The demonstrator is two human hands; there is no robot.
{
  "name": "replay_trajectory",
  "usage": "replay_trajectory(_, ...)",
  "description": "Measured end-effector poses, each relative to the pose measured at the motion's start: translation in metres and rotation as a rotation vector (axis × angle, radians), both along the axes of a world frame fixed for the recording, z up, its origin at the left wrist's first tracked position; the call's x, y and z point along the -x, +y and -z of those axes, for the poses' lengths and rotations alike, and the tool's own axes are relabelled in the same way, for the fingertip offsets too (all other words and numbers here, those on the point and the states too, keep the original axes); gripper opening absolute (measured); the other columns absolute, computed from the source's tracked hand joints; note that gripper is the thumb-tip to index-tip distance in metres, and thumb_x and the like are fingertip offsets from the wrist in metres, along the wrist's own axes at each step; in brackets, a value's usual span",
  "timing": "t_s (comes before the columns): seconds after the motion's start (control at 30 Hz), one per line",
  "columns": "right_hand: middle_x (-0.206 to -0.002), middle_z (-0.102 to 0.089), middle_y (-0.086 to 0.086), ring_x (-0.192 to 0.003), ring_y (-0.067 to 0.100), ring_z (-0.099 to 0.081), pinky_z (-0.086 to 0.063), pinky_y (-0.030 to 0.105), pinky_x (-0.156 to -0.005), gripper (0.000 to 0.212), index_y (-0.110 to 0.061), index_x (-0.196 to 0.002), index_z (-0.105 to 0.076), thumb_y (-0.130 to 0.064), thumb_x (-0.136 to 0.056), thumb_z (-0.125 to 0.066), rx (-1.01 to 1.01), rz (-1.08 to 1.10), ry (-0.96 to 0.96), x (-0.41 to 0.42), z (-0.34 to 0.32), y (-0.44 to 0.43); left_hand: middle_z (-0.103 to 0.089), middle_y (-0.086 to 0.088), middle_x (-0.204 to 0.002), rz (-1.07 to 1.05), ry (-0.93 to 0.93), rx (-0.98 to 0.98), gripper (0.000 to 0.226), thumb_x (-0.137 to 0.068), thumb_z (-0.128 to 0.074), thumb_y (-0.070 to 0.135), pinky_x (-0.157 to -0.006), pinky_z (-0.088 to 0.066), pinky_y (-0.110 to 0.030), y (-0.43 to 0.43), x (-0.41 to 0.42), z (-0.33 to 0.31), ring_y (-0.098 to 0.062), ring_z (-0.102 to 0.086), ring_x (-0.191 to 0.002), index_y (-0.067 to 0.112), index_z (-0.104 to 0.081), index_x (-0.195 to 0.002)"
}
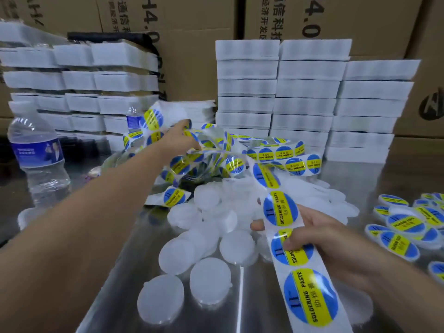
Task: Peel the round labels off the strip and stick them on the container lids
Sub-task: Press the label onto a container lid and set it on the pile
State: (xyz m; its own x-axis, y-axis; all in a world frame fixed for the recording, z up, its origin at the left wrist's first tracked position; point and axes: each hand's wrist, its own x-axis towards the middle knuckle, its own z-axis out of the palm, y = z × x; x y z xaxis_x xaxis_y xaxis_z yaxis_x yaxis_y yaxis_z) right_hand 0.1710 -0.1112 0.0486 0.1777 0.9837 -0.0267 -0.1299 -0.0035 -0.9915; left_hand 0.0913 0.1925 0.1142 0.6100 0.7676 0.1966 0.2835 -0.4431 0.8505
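Right hand pinches the label strip above plain lids on the table; left hand reaches into the strip's tangled heap, its grip unclear.

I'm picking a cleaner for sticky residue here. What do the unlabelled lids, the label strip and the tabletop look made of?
Lids: milky, semi-translucent plastic with a matte, frosted look. Label strip: glossy stickers, probably film-faced given the glare streaks, on a white backing, likely coated paper. Tabletop: brushed metal, probably stainless steel, since it mirrors the lids blurrily.
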Motion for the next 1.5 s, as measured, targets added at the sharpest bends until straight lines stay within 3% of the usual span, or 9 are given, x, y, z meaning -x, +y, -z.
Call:
replay_trajectory(0.13,-0.115,-0.065,0.018,-0.091,0.029,-0.067,-0.056,0.032,-0.076,0.054,-0.015,-0.109,-0.069,0.005,-0.061,-0.058,0.003,-0.049,0.057,-0.001,0.001,0.0,-0.041,-0.005,-0.131,-0.214,-0.31,0.0,0.077,-0.085,-0.063,0.006,-0.042,-0.041,-0.013,0.012,-0.006,0.005,-0.015,-0.05,-0.08,0.027,-0.023,-0.148)
replay_trajectory(0.27,-0.101,-0.065,0.025,-0.079,0.027,-0.064,-0.055,0.031,-0.073,0.058,-0.014,-0.113,-0.066,0.007,-0.06,-0.074,-0.046,0.063,0.047,-0.001,0.004,0.005,-0.053,-0.01,-0.1,-0.269,0.084,-0.209,0.082,-0.085,-0.059,0.001,-0.051,-0.043,-0.026,0.019,-0.001,0.016,-0.022,-0.053,-0.072,0.023,-0.015,-0.15)
replay_trajectory(0.4,-0.093,-0.069,0.022,-0.078,0.024,-0.067,-0.053,0.035,-0.084,0.076,-0.031,-0.125,-0.051,-0.006,-0.056,-0.074,-0.07,0.294,0.003,-0.001,0.005,0.008,-0.063,-0.02,-0.111,-0.379,0.26,-0.197,0.048,-0.084,-0.055,0.008,-0.076,-0.049,-0.036,0.023,0.008,0.019,-0.034,-0.061,-0.097,0.004,-0.043,-0.13)
replay_trajectory(0.5,-0.087,-0.071,0.015,-0.074,0.021,-0.067,-0.056,0.03,-0.077,0.068,-0.038,-0.121,-0.052,-0.006,-0.064,-0.072,-0.114,0.388,-0.034,0.001,0.004,0.009,-0.065,-0.016,-0.095,-0.383,0.532,-0.427,0.018,-0.087,-0.052,0.014,-0.066,-0.045,-0.032,0.007,0.012,0.026,-0.034,-0.062,-0.09,0.001,-0.054,-0.099)
replay_trajectory(0.63,-0.067,-0.063,0.005,-0.059,0.015,-0.064,-0.053,0.019,-0.055,0.059,-0.029,-0.106,-0.058,-0.015,-0.052,-0.078,-0.188,0.462,-0.052,0.002,0.003,0.009,-0.062,-0.011,-0.107,-0.442,0.728,-0.691,0.025,-0.091,-0.052,0.019,-0.063,-0.035,-0.031,-0.029,0.008,0.031,-0.03,-0.059,-0.097,0.004,-0.049,-0.111)
replay_trajectory(0.77,-0.064,-0.063,0.002,-0.055,0.015,-0.064,-0.049,0.019,-0.048,0.049,-0.024,-0.089,-0.054,-0.022,-0.047,-0.079,-0.246,0.588,-0.067,-0.003,0.004,0.009,-0.068,-0.01,-0.094,-0.346,0.379,-0.494,0.027,-0.093,-0.04,0.032,-0.067,-0.041,-0.03,-0.076,0.006,0.022,-0.028,-0.062,-0.088,0.009,-0.05,-0.102)
replay_trajectory(0.93,-0.074,-0.067,0.011,-0.06,0.015,-0.065,-0.052,0.021,-0.052,0.019,-0.016,-0.07,-0.064,-0.013,-0.057,-0.078,-0.248,0.646,-0.115,-0.01,0.009,0.012,-0.069,-0.002,-0.057,0.431,0.011,0.138,0.033,-0.086,-0.06,0.047,-0.046,-0.049,-0.019,-0.149,0.004,0.03,-0.015,-0.065,-0.047,0.016,-0.047,-0.084)
replay_trajectory(1.23,-0.077,-0.064,0.004,-0.073,0.016,-0.065,-0.057,0.024,-0.068,0.026,-0.016,-0.093,-0.073,0.0,-0.072,-0.073,-0.202,0.503,-0.194,-0.005,0.012,0.012,-0.064,-0.016,-0.073,0.21,-0.445,-0.006,0.03,-0.084,-0.066,0.004,-0.045,-0.043,-0.024,-0.142,-0.007,0.059,-0.021,-0.054,-0.055,0.021,-0.043,-0.074)
replay_trajectory(1.5,-0.071,-0.064,-0.002,-0.063,0.011,-0.063,-0.052,0.015,-0.064,0.034,-0.018,-0.091,-0.072,0.008,-0.071,-0.072,-0.171,0.488,-0.28,0.004,0.014,0.013,-0.062,-0.002,-0.127,0.271,-0.515,-0.098,0.069,-0.09,-0.053,-0.004,-0.067,-0.05,-0.019,-0.142,-0.001,0.067,-0.002,-0.064,-0.091,0.057,-0.039,-0.119)
